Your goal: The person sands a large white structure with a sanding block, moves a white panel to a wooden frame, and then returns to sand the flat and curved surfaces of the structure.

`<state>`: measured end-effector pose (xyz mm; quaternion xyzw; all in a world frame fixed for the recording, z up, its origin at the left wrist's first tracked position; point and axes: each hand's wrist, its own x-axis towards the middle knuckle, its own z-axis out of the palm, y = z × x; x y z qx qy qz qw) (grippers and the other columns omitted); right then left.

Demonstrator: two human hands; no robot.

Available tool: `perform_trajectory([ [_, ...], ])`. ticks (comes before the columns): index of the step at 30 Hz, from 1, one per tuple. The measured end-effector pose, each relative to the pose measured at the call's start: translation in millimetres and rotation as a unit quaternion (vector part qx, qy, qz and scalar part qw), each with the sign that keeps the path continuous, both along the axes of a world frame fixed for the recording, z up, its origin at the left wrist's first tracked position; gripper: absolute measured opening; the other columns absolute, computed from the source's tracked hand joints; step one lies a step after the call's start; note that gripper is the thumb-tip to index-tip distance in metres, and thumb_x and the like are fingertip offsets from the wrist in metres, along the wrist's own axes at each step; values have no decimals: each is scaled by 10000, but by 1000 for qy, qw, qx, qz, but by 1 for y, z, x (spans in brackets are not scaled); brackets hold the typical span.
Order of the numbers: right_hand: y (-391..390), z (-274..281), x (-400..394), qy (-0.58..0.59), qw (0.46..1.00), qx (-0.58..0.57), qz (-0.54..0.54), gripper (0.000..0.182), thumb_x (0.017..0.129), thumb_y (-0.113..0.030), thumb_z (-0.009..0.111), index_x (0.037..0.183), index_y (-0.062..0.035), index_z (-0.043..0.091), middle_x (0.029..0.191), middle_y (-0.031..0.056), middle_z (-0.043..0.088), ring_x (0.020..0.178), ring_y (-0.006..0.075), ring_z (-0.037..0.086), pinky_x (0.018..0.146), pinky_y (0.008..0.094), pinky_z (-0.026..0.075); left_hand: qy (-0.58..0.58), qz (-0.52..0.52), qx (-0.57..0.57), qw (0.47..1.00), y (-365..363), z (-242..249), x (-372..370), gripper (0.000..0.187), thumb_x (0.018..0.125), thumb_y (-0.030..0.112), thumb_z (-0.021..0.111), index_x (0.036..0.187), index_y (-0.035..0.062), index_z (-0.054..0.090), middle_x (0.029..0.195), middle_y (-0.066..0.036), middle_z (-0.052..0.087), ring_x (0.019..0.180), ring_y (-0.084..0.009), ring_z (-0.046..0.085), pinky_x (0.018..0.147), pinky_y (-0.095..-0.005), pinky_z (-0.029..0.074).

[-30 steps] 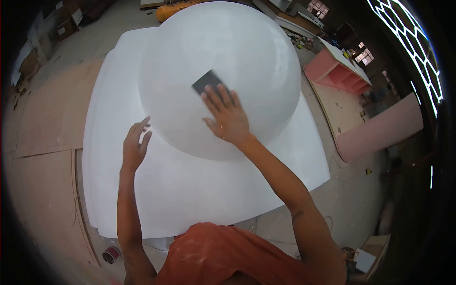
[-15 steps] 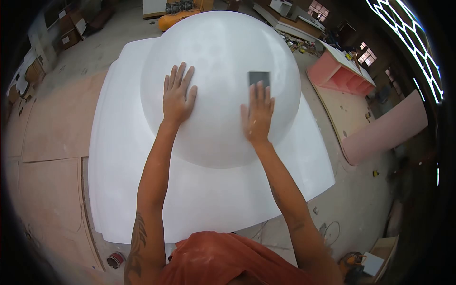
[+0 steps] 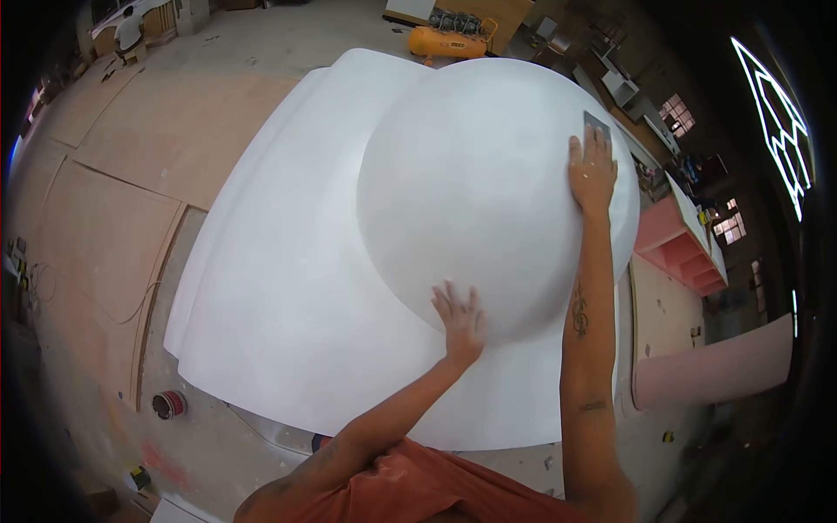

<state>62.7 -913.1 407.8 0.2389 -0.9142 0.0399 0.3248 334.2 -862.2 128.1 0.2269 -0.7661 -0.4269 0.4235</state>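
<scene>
A large smooth white dome (image 3: 471, 192) rises from a broad white base (image 3: 270, 261) in front of me. My right hand (image 3: 594, 174) lies against the dome's right side, arm stretched far forward. Beneath its fingers is a dark grey rectangular piece of sandpaper (image 3: 596, 120), sticking out beyond the fingertips. My left hand (image 3: 462, 327), slightly blurred, is at the dome's near lower edge with fingers spread and nothing in them.
Behind the dome stands an orange air compressor (image 3: 446, 41). On the right are a pink shelf unit (image 3: 680, 244) and a curved pink panel (image 3: 715, 364). A paint can (image 3: 169, 404) sits on the floor at left, near flat boards (image 3: 105, 279). A person (image 3: 130, 33) is far back left.
My right hand has moved with the sandpaper from the dome's front to its right side. My left hand has dropped from the upper left to the near lower edge. The view has shifted.
</scene>
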Motion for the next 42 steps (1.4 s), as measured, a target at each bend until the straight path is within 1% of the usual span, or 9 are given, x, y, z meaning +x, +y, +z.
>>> perform_trajectory([
  [8, -129, -151, 185, 86, 837, 423, 336, 621, 1071, -499, 501, 1580, -144, 510, 1689, 83, 410, 1596, 297, 283, 1325, 514, 157, -79, -376, -169, 908, 11, -52, 24, 622, 1021, 283, 634, 1615, 273, 450, 1749, -73, 271, 1639, -346, 123, 1197, -734, 253],
  [11, -145, -143, 170, -19, 763, 484, 429, 633, 1040, -524, 546, 1545, -142, 549, 1668, 82, 445, 1581, 285, 323, 1317, 495, 197, -90, -297, -255, 916, -52, -51, 36, 631, 1037, 239, 585, 1642, 236, 406, 1756, -50, 270, 1620, -294, 233, 1235, -652, 284],
  [17, -124, 29, -33, -12, 973, 151, 173, 597, 1103, -481, 436, 1516, -68, 559, 1604, 146, 517, 1510, 314, 437, 1255, 428, 321, -5, -76, -142, 987, -166, -30, 21, 580, 1054, 258, 554, 1612, 136, 456, 1751, -129, 265, 1628, -376, 176, 1271, -620, 183],
  [22, -80, 45, -295, -163, 977, 137, 28, 634, 1117, -415, 279, 1470, 31, 558, 1556, 281, 514, 1452, 441, 487, 1243, 475, 348, 47, 32, 31, 998, -190, -19, -7, 568, 1033, 174, 484, 1577, 13, 474, 1731, -227, 269, 1629, -433, 146, 1287, -617, 114],
  [27, -225, -29, 42, -22, 939, 313, 139, 658, 1103, -541, 331, 1610, -142, 458, 1711, 86, 379, 1596, 308, 301, 1304, 544, 194, 57, 68, 20, 996, -187, -19, -4, 583, 997, 113, 452, 1566, -11, 476, 1711, -240, 314, 1603, -450, 234, 1290, -617, 91],
  [32, -228, -201, 184, -17, 724, 608, 324, 705, 1080, -587, 412, 1612, -127, 463, 1720, 79, 358, 1618, 328, 222, 1322, 536, 87, 95, 24, 97, 990, -204, -57, 27, 453, 990, 108, 595, 1439, 51, 608, 1585, -189, 502, 1510, -426, 397, 1234, -533, 312],
  [36, -192, -114, 143, -79, 779, 486, 388, 653, 1064, -552, 502, 1559, -127, 521, 1679, 90, 421, 1591, 289, 286, 1303, 483, 187, -66, -129, -43, 988, -294, -85, 183, 266, 903, -8, 690, 1148, 77, 752, 895, -128, 732, 802, -327, 710, 702, -423, 567],
  [40, -98, 28, 18, -41, 977, 159, 134, 664, 1082, -586, 425, 1575, -147, 504, 1669, 92, 442, 1561, 284, 368, 1282, 495, 276, -173, 43, 102, 979, -357, -85, 350, 269, 1070, 165, 593, 999, -18, 776, 628, -69, 583, 530, -89, 412, 505, -314, 341],
  [42, 12, 38, -163, -128, 981, 12, 142, 668, 1119, -522, 365, 1558, -36, 495, 1624, 178, 488, 1520, 339, 426, 1280, 409, 275, -305, 55, 145, 940, -371, -32, 406, 385, 1078, 223, 577, 853, -31, 759, 581, -53, 497, 533, -94, 383, 503, -317, 287],
])
